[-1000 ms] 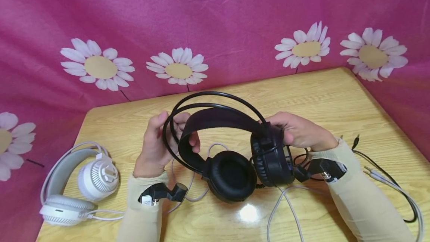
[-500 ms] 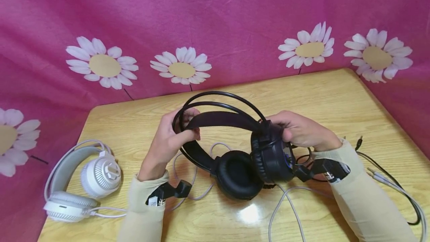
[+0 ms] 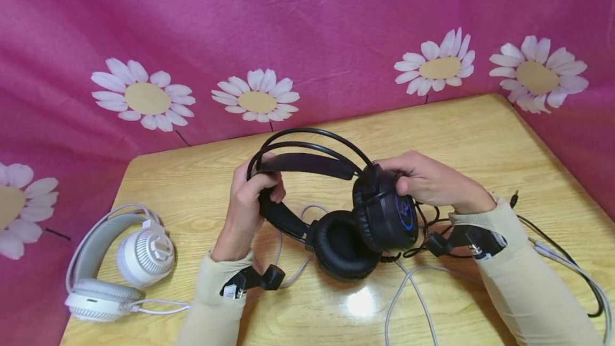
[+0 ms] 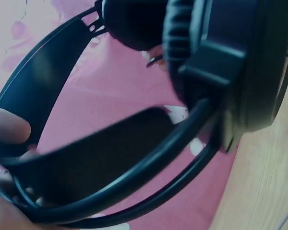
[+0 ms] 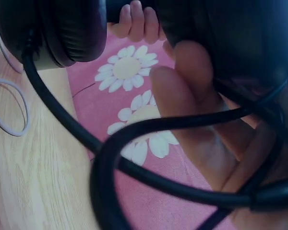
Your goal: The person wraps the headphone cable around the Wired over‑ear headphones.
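Observation:
Black over-ear headphones (image 3: 384,212) are held up above the table between my two hands. On the left, my left hand (image 3: 245,202) grips the headband, with the thumb over the inner strap (image 4: 43,81) and the other fingers behind it. My right hand (image 3: 427,180) holds the right ear cup, thumb on its outer face beside a blue logo (image 3: 405,212). The other ear cup (image 3: 343,244) hangs lower, its cushion partly visible. In the right wrist view, black cable (image 5: 182,189) loops in front of my right fingers (image 5: 175,93).
White headphones (image 3: 144,255) lie on the wooden table (image 3: 461,127) at the left. Their thin white cable (image 3: 418,292) trails across the front. Black and white cables with plugs (image 3: 543,250) lie by the right forearm. A pink flowered cloth (image 3: 326,41) stands behind the table.
My left hand has closed round the headband, where its fingers were spread beside it a second ago. The right ear cup has turned, so its blue logo now shows.

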The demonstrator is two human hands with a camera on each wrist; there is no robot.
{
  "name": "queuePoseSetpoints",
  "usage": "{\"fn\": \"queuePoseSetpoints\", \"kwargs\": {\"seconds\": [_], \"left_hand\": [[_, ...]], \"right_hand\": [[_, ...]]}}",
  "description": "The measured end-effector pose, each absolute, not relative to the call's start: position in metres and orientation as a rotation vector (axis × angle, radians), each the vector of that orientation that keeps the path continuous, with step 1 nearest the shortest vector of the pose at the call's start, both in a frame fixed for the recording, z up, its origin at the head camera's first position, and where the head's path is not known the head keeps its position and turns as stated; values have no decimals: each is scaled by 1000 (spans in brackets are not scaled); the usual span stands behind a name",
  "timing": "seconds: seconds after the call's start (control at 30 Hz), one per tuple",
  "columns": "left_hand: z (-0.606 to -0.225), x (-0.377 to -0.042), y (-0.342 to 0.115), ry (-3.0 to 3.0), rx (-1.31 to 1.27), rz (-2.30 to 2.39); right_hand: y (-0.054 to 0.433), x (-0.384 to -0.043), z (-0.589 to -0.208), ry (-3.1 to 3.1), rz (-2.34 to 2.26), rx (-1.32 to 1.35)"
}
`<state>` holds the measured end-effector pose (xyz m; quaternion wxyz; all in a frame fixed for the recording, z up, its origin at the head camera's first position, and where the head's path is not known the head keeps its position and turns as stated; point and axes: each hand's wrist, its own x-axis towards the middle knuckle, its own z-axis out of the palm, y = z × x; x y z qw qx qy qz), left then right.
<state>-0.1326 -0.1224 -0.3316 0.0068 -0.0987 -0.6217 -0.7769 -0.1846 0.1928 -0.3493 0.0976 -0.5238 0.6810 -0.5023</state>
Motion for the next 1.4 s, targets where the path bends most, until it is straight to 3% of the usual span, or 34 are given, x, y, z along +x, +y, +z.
{"fn": "queuePoseSetpoints", "kwargs": {"seconds": [0.2,0.67,1.07,1.23,1.4], "left_hand": [[-330,-128,-121,-1870,-308,-2333],[-323,-130,-130,-1551,-499,-2403],[-315,-130,-145,-1519,-407,-2358],[-313,-129,-150,-1603,-310,-2264],[-311,-126,-151,-1631,-215,-2213]], "right_hand": [[194,-185,-349,2131,-1484,-1512],[193,-171,-333,2164,-1931,-1010],[188,-162,-310,2346,-2396,-1051],[193,-156,-304,2728,-2042,-1072],[199,-149,-302,2977,-1555,-1303]]}}
